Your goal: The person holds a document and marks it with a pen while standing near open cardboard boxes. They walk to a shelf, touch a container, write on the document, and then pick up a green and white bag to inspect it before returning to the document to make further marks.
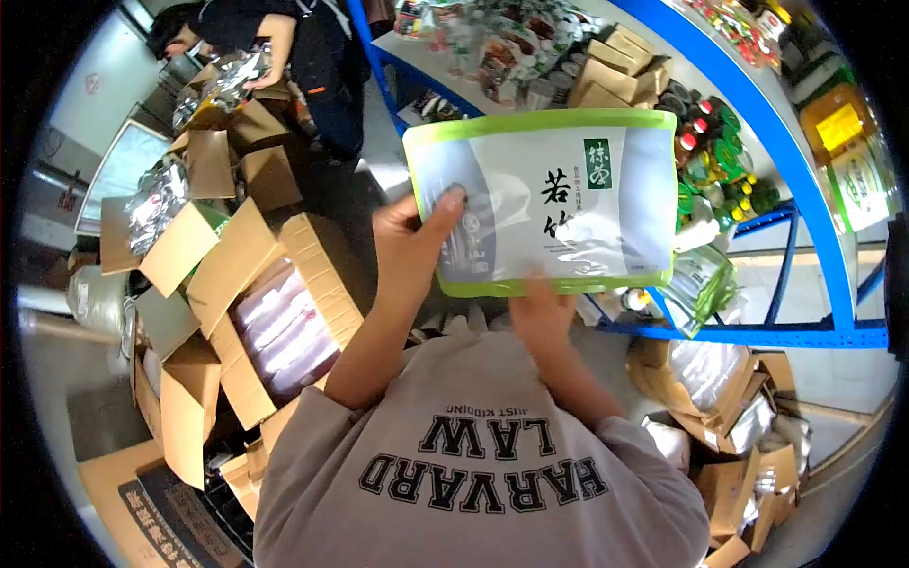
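A wide, flat packet (511,199) with a green border, a silvery-white face and dark printed characters is held up in front of my chest. My left hand (414,232) grips its left side, the thumb pressed on the front face and the other fingers mostly behind it. At the bottom edge, right of the middle, is my right hand (543,308); its fingertips meet the packet there and are partly blurred or hidden. The packet hides part of the shelf and floor behind it.
Open cardboard boxes (327,275) with wrapped goods line the left, and more boxes (739,492) stand at lower right. A blue-framed shelf (824,237) holds bottles and packets at right. Another person (327,76) bends over boxes at upper left.
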Demonstrator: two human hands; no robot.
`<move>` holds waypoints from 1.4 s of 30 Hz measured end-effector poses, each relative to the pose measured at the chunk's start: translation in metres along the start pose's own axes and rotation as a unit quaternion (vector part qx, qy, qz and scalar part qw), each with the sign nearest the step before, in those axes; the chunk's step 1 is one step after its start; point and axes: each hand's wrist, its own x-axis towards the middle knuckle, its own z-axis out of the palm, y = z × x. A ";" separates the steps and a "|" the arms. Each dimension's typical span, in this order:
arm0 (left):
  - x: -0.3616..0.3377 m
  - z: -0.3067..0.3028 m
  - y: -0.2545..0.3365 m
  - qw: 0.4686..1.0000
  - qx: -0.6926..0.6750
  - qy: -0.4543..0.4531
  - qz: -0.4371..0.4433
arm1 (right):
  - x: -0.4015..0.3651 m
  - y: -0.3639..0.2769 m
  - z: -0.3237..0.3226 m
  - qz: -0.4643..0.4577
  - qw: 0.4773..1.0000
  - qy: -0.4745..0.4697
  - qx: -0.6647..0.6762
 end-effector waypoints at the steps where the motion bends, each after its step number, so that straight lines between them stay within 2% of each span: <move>1: 0.003 -0.006 0.007 1.000 -0.017 0.002 -0.011 | 0.002 0.012 -0.013 -0.043 0.998 0.035 -0.038; 4: 0.009 -0.021 0.016 0.998 -0.016 -0.041 0.043 | 0.013 -0.001 -0.006 -0.117 0.977 0.105 -0.143; 5: 0.009 -0.021 0.017 0.998 -0.016 -0.039 0.056 | 0.015 -0.026 0.010 -0.057 0.992 0.102 0.040; 6: 0.009 -0.021 0.018 0.997 -0.015 -0.037 0.068 | 0.016 -0.050 0.026 -0.002 0.966 0.123 0.227; 9: 0.007 -0.019 0.026 0.998 -0.040 -0.039 0.035 | 0.020 -0.055 0.039 -0.006 0.966 0.189 0.177; 10: 0.008 -0.019 0.025 0.997 -0.016 -0.044 0.057 | 0.021 -0.055 0.039 -0.007 0.968 0.173 0.182; 12: 0.008 -0.017 0.025 0.997 -0.032 -0.051 0.046 | 0.022 -0.056 0.035 -0.010 0.970 0.146 0.193; 16: 0.006 -0.010 0.034 0.998 -0.036 -0.057 -0.005 | 0.018 -0.061 0.037 -0.036 0.963 0.180 0.195; 20: 0.009 -0.005 0.028 0.993 -0.031 -0.107 -0.026 | 0.020 -0.061 0.029 -0.052 0.971 0.164 0.166; 27: 0.014 0.003 0.026 0.989 -0.078 -0.085 -0.095 | 0.018 -0.055 0.023 -0.086 0.979 0.147 0.109; 42: 0.019 -0.003 0.026 0.991 -0.067 -0.097 -0.061 | 0.018 -0.048 0.025 -0.060 0.981 0.146 0.114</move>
